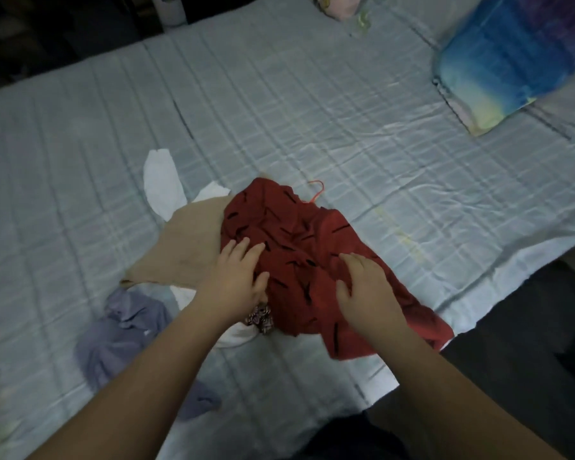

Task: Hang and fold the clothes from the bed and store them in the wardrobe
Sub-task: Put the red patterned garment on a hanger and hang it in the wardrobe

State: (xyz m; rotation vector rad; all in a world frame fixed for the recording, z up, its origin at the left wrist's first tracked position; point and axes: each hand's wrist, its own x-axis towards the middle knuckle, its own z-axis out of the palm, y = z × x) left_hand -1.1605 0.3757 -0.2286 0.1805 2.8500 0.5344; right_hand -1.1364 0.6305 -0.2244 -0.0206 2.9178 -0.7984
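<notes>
A crumpled red garment with black marks (299,234) lies on top of a small pile on the bed (279,111). My left hand (236,277) rests on its left part with fingers spread. My right hand (365,287) lies flat on its right part, fingers relaxed. Under the red garment lie a beige cloth (186,247) and a white piece (163,184). A lilac garment (123,330) is bunched to the left of my left arm. A small patterned cloth (261,320) peeks out below my left wrist.
The bed has a pale blue checked sheet. A blue and yellow pillow (498,64) lies at the far right. A pinkish bundle (342,8) sits at the far edge. An orange thread (317,190) lies beyond the red garment. Dark floor borders the bed at right and front.
</notes>
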